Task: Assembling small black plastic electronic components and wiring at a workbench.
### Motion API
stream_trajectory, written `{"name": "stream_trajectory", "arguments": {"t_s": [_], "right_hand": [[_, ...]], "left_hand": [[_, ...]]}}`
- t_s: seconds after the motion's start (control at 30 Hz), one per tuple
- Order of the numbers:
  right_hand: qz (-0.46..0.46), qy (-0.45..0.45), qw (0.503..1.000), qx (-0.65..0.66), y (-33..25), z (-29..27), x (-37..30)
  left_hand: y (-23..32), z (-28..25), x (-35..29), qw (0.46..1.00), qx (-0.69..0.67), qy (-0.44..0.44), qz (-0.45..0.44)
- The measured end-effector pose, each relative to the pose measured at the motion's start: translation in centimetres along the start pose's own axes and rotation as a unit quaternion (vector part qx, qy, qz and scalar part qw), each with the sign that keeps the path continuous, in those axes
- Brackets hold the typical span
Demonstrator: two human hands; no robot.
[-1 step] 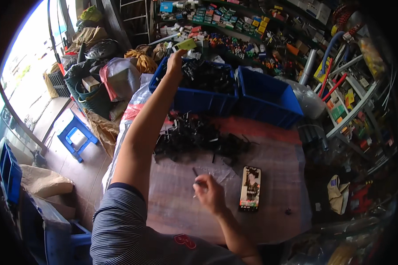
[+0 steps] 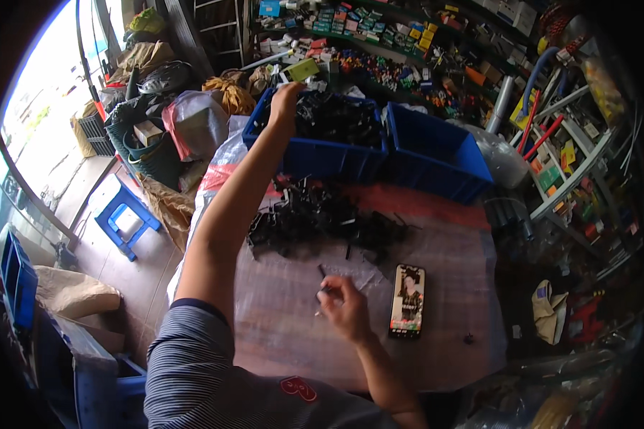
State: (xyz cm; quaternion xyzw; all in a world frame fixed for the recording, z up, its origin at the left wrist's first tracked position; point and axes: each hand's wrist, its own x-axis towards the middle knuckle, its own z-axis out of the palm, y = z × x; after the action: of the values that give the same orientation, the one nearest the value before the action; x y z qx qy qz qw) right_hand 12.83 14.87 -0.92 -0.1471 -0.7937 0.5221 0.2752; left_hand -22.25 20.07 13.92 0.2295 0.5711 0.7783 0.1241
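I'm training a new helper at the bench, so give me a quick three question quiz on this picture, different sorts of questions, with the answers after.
1. True or false: the left hand is stretched out to the blue bin filled with black parts.
2. Multiple choice: what lies just right of the right hand on the table? A) a phone B) a hammer C) a cup
3. Fill in: between the two hands sits a loose pile of ____ parts.

Key
1. True; the hand is over the bin's left rim.
2. A; the phone lies flat with its screen lit.
3. Black; the right hand's fingers pinch a small thin piece beside it.
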Motion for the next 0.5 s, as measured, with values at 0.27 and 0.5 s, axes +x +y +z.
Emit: {"name": "stream_trajectory", "arguments": {"t_s": [0.27, 0.5], "right_hand": [[0.046, 0.088, 0.952, 0.288, -2.5, -0.3, -0.3], [0.040, 0.080, 0.971, 0.221, -1.9, 0.9, -1.1]], "left_hand": [[-3.4, -5.7, -27.3, 0.883, 0.112, -0.388, -0.238], [-4.4, -7.0, -31.4, 0.925, -0.020, -0.299, -0.235]]}}
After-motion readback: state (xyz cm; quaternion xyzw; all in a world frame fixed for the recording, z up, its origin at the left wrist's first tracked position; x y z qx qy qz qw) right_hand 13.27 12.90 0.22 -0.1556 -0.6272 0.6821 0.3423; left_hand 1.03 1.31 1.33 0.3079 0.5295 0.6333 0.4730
